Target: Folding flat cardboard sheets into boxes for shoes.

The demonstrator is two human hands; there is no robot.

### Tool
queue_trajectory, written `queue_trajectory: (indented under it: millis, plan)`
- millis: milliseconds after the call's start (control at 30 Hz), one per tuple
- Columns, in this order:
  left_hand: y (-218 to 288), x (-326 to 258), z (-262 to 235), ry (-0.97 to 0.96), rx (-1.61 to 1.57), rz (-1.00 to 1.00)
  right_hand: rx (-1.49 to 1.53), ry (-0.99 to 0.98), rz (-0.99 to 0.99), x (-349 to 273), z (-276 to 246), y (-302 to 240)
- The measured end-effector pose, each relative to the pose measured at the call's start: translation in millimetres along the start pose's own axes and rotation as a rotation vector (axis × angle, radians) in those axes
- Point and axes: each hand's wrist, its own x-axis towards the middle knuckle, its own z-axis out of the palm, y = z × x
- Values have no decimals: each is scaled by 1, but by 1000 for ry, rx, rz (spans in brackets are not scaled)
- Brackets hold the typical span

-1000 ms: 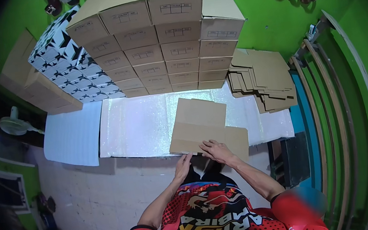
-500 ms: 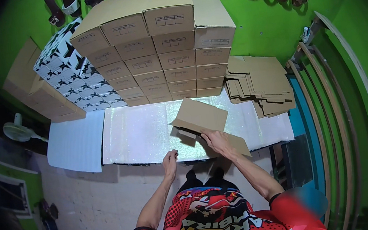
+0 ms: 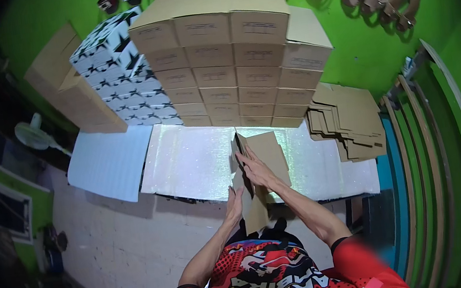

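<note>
A partly folded brown cardboard box blank [image 3: 268, 153] stands at the middle of the table's near edge, its panels bent up and one flap hanging over the edge. My right hand [image 3: 258, 170] lies against its upright panel from the right, fingers stretched out and a little spread. Lower down on the left side, my left hand [image 3: 235, 206] has its fingertips closed on the lower panel of the same blank. The panels hide part of the fold between my hands.
Brown boxes [image 3: 213, 56] stand stacked along the table's back, beside black-and-white star-patterned boxes [image 3: 116, 71]. Flat cardboard blanks [image 3: 349, 119] lie at the right end of the shiny table [image 3: 185, 156]. A white foam sheet [image 3: 110, 160] is at the left. Sandals hang on the green wall.
The blank has been turned from lying slanted to standing nearly upright, its fold pointing away from me. My left hand has moved right onto it; my right hand has shifted up along the panel.
</note>
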Motion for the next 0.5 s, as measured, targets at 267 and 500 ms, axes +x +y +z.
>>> queue_trajectory:
  millis: [267,500]
  plan:
    - [24,-7,-32,130,717,179,-748,-323,-370,24,-64,-12]
    - [1,-10,-17,356,797,319,-816,-402,-591,33,-83,-20]
